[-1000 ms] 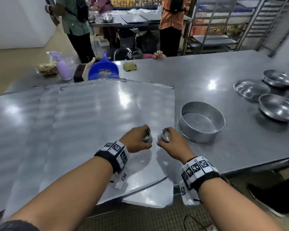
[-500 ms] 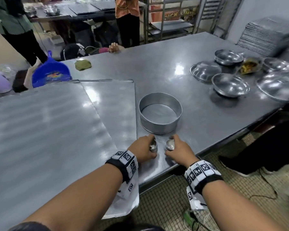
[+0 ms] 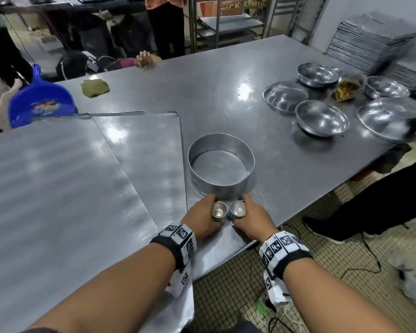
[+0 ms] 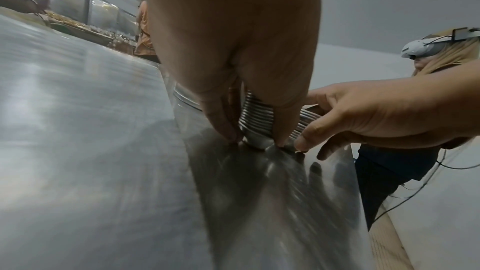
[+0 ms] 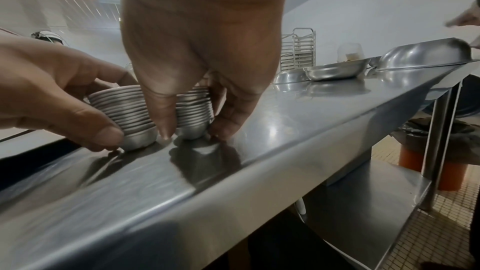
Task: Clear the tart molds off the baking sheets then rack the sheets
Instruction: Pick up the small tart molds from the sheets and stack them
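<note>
Two stacks of small metal tart molds stand side by side on the steel table near its front edge. My left hand (image 3: 208,218) grips the left stack (image 3: 219,210), whose ribbed side (image 4: 257,118) shows between thumb and fingers in the left wrist view. My right hand (image 3: 250,217) grips the right stack (image 3: 237,209). In the right wrist view the right stack (image 5: 193,116) and left stack (image 5: 122,110) both rest their bases on the table. Large baking sheets (image 3: 58,188) lie overlapped on the left of the table.
A round cake ring (image 3: 221,164) stands just behind the stacks. Several metal bowls (image 3: 322,118) sit at the right, piled sheets (image 3: 370,44) behind them. A blue dustpan (image 3: 41,104) and a green cloth (image 3: 94,87) lie at the far left. People stand across the table.
Both hands carried the mold stacks rightward off the baking sheet and lowered them onto the bare table in front of the cake ring. The head view swung right.
</note>
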`<state>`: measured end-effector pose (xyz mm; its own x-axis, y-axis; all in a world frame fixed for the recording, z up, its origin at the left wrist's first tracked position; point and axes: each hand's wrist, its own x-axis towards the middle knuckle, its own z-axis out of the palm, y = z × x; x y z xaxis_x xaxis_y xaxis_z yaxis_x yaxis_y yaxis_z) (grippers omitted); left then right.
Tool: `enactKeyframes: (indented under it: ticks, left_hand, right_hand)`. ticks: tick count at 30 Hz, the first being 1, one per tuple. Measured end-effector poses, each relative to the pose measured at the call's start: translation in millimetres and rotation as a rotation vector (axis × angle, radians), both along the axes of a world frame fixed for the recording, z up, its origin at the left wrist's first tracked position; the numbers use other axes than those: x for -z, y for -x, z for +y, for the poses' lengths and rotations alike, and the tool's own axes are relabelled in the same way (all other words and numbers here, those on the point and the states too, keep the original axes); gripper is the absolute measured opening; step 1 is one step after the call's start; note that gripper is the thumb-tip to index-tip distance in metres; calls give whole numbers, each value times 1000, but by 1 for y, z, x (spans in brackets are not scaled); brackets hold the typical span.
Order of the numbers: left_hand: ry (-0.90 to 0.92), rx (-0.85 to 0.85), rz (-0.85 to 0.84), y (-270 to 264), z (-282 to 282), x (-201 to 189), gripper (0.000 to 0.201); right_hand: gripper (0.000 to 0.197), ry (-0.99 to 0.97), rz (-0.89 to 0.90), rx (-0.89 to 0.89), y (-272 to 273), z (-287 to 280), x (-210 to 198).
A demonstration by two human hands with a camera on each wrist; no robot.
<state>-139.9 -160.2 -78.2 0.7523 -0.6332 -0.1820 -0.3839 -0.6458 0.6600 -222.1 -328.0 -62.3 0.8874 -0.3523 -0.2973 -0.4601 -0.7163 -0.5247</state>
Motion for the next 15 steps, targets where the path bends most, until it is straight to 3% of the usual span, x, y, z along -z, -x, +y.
enactKeyframes:
  ticks: [6,15]
  left_hand:
    - [-5,-74,-6,1,-12,-2,49]
    - [-8,-236,25,34,-54,-6,51]
  right_hand:
    - [46,-55,-35,-94,-14,-19,2]
    - [47,-126,-42,-264,-21,-76,8]
